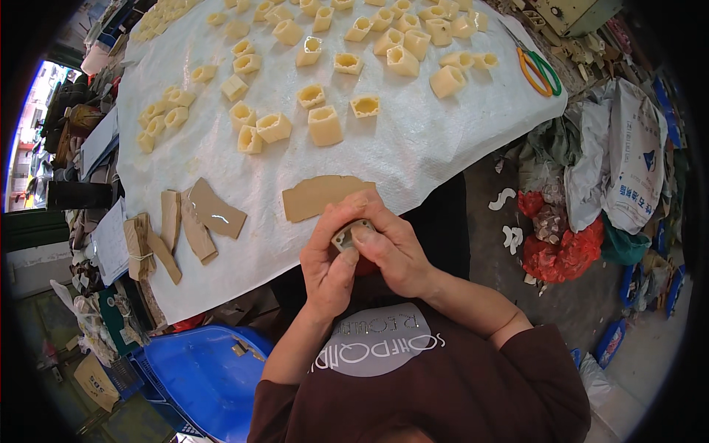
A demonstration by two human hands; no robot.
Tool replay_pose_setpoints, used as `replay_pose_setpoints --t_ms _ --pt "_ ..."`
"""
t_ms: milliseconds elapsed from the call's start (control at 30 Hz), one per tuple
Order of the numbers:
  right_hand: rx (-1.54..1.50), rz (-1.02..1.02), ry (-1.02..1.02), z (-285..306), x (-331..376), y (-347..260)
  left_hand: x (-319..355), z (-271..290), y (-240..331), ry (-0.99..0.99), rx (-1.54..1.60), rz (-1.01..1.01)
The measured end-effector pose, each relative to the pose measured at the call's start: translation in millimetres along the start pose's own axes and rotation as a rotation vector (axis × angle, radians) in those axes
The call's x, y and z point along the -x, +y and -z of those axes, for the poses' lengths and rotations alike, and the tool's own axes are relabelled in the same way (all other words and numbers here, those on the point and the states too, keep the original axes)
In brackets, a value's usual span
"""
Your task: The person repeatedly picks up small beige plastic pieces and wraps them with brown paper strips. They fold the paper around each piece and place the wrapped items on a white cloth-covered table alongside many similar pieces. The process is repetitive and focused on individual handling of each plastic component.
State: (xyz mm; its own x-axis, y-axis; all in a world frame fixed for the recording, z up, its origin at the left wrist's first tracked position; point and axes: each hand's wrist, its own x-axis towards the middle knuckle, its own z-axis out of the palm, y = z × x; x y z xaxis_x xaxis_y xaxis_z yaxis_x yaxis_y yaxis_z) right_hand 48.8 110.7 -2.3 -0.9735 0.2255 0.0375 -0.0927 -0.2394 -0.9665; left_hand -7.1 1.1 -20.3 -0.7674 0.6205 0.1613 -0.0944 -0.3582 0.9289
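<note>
Close to my body, both hands are wrapped round a small greyish hollow block (342, 239) with small holes at its rim corners. My left hand (323, 272) grips its left side, and my right hand (402, 255) closes over its far and right side. Both thumbs press at the block's opening; fingers hide most of its walls. Just beyond my hands a flat brown cardboard piece (314, 198) lies on the white sheet (258, 177) covering the table. Several pale yellow hollow blocks (325, 127) of a similar shape are spread over the far part of the sheet.
Scissors with orange and green handles (539, 72) lie at the sheet's right edge. Cut cardboard strips (196, 229) and a tied cardboard bundle (137, 247) are at left. A blue plastic tub (199, 376) stands lower left; red bags (565, 255) and white sacks (635, 162) sit on the right.
</note>
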Motion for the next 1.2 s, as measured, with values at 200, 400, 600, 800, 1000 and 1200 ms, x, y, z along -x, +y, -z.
replay_pose_setpoints --t_ms 200,400,600,800,1000,1200 --pt "-0.087 0.089 -0.171 14.9 -6.5 -3.4 1.8 -7.3 7.5 0.114 0.277 0.137" --pt "-0.126 0.117 -0.120 7.9 -1.9 8.9 1.4 -16.4 4.4 0.137 0.334 0.022" --pt "-0.098 0.096 -0.135 12.1 -3.4 12.6 2.0 -10.8 1.5 0.104 0.332 0.097" --pt "-0.308 -0.042 -0.172 15.9 0.3 20.5 4.1 -7.9 7.7 0.137 0.523 0.204" --pt "-0.018 0.125 -0.143 7.5 0.5 13.6 4.1 -15.3 9.6 0.212 0.464 0.183" --pt "0.030 0.245 -0.189 13.9 -3.6 18.0 2.7 -11.6 15.5 0.183 0.399 0.311"
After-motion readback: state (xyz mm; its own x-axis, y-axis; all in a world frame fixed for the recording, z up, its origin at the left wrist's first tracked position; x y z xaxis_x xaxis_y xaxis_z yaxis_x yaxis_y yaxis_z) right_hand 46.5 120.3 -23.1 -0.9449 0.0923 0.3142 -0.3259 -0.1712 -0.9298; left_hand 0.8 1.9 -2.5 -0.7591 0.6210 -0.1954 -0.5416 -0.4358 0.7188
